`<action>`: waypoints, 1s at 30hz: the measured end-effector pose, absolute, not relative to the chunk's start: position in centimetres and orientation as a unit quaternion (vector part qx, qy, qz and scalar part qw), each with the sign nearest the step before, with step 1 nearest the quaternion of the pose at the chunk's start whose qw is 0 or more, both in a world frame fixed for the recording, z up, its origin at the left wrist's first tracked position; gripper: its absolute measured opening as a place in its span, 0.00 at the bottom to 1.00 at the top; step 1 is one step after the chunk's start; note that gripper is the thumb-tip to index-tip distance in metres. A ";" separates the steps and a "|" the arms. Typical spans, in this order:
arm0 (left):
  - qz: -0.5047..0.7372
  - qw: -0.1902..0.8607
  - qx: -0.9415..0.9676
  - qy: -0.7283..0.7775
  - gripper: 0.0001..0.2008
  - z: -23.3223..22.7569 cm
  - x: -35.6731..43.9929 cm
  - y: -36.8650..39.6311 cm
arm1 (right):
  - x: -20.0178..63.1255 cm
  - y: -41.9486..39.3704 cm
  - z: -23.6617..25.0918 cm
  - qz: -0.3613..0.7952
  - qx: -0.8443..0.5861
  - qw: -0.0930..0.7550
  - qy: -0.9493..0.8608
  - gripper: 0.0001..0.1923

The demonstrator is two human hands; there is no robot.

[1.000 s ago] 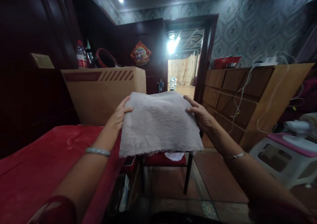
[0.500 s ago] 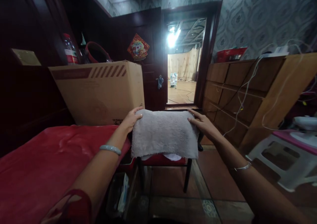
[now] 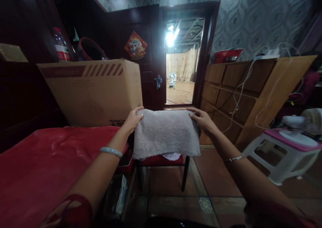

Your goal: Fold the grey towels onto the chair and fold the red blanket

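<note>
Grey towel [image 3: 164,132] was draped over the red stool [image 3: 161,161], its far corners pinched by left hand [image 3: 133,120] and right hand [image 3: 201,119]; it seemed soft, light, limp.

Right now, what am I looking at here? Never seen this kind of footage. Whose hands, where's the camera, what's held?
One camera, worn on a person's head, looking forward and down. No machine: both are that person's bare hands. The left hand and right hand each have a grip on a far corner of a grey fluffy towel, which drapes over a red-seated stool. Left of it are a table with a red cover and a cardboard box; right, a wooden drawer chest.
</note>
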State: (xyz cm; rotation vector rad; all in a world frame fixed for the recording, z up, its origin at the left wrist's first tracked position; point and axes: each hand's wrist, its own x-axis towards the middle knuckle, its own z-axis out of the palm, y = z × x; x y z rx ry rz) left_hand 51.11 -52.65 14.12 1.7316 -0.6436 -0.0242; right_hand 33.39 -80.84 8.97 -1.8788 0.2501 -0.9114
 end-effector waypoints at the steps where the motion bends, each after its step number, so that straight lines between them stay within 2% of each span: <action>1: 0.013 0.573 0.765 -0.294 0.27 14.0 51.2 -52.5 | 33.5 -81.0 8.7 -0.373 -0.783 0.486 0.107 0.28; 3: 0.041 0.520 0.790 -0.322 0.25 13.9 51.5 -52.2 | 33.6 -81.5 8.2 -0.361 -0.802 0.463 0.115 0.28; 5: 0.050 0.468 0.811 -0.347 0.23 13.9 52.0 -51.7 | 33.7 -81.8 8.1 -0.361 -0.831 0.405 0.124 0.26; 9: 0.115 0.347 0.870 -0.330 0.24 14.6 52.1 -50.9 | 33.6 -80.9 9.4 -0.432 -0.875 0.177 0.130 0.21; 11: 0.180 0.280 0.876 -0.350 0.29 15.0 51.3 -50.9 | 33.6 -79.5 10.6 -0.445 -0.887 0.081 0.095 0.25; 14: 0.230 0.188 0.838 -0.458 0.39 15.3 49.8 -51.6 | 33.9 -77.4 12.1 -0.370 -0.929 -0.008 0.014 0.38; 16: 0.208 0.146 0.821 -0.511 0.46 14.8 49.2 -52.1 | 34.2 -76.7 12.3 -0.287 -0.957 -0.014 -0.027 0.45; 19: 0.147 0.156 0.819 -0.532 0.48 13.2 49.3 -52.3 | 34.6 -76.9 11.6 -0.226 -0.971 0.043 -0.063 0.46; 24: 0.144 0.222 0.795 -0.546 0.44 11.6 50.2 -52.0 | 34.8 -77.4 10.4 -0.277 -0.955 0.082 -0.062 0.42; 30: 0.141 0.208 0.802 -0.541 0.46 11.6 49.8 -51.9 | 34.8 -77.2 10.3 -0.277 -0.954 0.093 -0.065 0.41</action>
